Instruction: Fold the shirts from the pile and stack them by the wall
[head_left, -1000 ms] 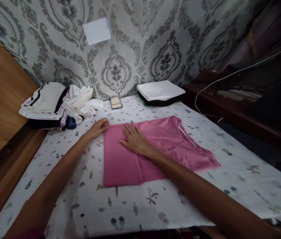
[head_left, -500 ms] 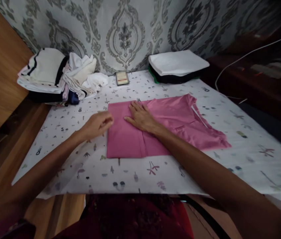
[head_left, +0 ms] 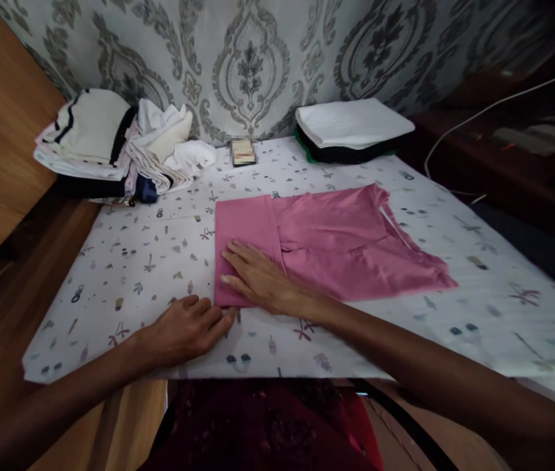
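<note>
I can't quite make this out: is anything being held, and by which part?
The right hand rests spread on the pink cloth, gripping nothing. The left hand is curled at the cloth's near left corner; whether it pinches it cannot be told.

Pretty smooth pink cloth (head_left: 331, 229) with a faint sheen is seen under the right hand (head_left: 258, 278), kinda crinkly off to its right. Around both hands, a matt printed fabric sheet (head_left: 174, 255) is spread. Way beyond the left hand (head_left: 186, 330), soft-looking matt fabrics (head_left: 91, 134) are piled, flanked by smooth, wood-grained panelling (head_left: 7, 131).
</note>
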Demonstrator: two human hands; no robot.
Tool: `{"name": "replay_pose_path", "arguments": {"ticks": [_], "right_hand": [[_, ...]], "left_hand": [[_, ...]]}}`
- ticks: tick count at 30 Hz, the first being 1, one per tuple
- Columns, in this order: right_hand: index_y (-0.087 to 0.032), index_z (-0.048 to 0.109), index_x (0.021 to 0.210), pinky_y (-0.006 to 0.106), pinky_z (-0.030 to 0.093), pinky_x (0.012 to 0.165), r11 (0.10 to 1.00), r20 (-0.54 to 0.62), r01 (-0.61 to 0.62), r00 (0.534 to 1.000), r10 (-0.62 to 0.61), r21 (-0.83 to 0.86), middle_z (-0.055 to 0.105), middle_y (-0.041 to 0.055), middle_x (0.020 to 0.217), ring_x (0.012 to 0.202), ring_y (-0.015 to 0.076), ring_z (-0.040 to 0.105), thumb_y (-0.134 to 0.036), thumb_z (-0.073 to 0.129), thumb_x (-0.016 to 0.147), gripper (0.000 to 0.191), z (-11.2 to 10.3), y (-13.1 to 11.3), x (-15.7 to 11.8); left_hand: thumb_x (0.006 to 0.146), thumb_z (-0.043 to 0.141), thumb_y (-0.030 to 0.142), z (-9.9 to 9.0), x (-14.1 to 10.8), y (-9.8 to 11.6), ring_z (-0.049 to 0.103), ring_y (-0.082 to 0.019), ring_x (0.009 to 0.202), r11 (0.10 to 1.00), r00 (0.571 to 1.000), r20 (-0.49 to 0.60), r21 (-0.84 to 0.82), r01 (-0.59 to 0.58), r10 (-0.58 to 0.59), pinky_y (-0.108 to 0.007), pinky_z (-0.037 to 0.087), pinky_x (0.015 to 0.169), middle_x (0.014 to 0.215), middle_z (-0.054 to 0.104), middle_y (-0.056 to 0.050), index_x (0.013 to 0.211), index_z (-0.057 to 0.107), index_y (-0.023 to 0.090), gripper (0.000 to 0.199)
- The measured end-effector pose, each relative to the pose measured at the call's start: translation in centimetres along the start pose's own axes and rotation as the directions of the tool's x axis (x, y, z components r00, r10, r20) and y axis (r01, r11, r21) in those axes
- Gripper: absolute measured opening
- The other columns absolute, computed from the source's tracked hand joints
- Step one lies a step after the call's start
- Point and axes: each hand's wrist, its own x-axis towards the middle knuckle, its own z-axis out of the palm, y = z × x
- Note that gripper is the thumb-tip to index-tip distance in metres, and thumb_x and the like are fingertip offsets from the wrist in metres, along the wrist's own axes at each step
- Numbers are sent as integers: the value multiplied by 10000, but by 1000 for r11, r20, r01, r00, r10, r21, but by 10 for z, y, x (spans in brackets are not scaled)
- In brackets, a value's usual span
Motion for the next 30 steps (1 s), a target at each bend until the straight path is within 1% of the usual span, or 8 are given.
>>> {"name": "replay_pose_path", "arguments": {"ticks": [4,7,9,12,15,18,25,30], "right_hand": [[-147,442,1478,483,246,1222,999,-6,-7,1000,7,-42,380,151,1585,1505,277,253,-495,329,1035,575,0,0,-1],[-100,445,1462,467,281,1200,998,0,-12,1000,12,-66,383,189,1573,1490,288,284,-466,357,1038,567,-8,-7,-4],[-60,450,1440,470,320,1166,995,-15,9,1000,-10,-95,396,219,1551,1455,312,333,-473,409,1024,588,-12,-14,-8],[-65,538,1307,490,428,1032,983,-28,92,995,-98,-157,551,214,1371,1267,327,490,-523,525,966,572,-11,-28,-14],[-101,602,1105,446,505,814,968,-8,119,992,-124,-220,639,163,1116,1041,305,557,-504,636,899,454,-3,-40,-22],[-96,597,1063,382,495,621,943,-31,98,993,-113,-318,644,145,994,899,281,575,-318,633,900,278,4,-49,-26],[-56,629,998,324,460,502,869,28,165,985,-172,-466,660,132,858,764,245,613,-64,643,751,247,4,-52,-20],[-114,638,1003,310,460,577,986,-138,-48,990,25,-163,707,113,943,732,206,621,-92,592,773,235,-17,-41,-27]], "left_hand": [[895,469,46,-5,2,4,541,-159,589,995,995,-54,-40,87,-89,-296,402,537,670,603,-3,1023,587,129,193],[939,465,151,-5,1,-3,534,-143,593,900,941,-88,-332,281,-326,-270,413,549,659,576,11,821,533,201,145],[954,465,240,4,3,-21,539,-130,598,687,828,8,-554,470,-560,-254,433,559,719,595,10,839,538,215,138],[872,583,361,28,18,-64,581,-142,649,204,557,260,-745,636,-789,-243,462,542,836,631,-8,958,578,221,165],[752,702,339,55,46,-112,625,-165,692,-285,297,518,-769,572,-802,-224,476,515,778,606,-3,974,577,198,290],[725,723,229,71,75,-146,616,-140,615,-457,156,609,-718,525,-778,-195,436,478,705,597,18,954,551,189,290],[599,816,203,79,104,-174,299,-59,305,-446,194,653,-675,588,-732,-183,117,346,383,423,69,606,546,166,273],[460,858,263,68,106,-181,374,-64,343,-484,264,684,-689,539,-680,-174,214,351,414,475,49,547,540,155,347]]}}
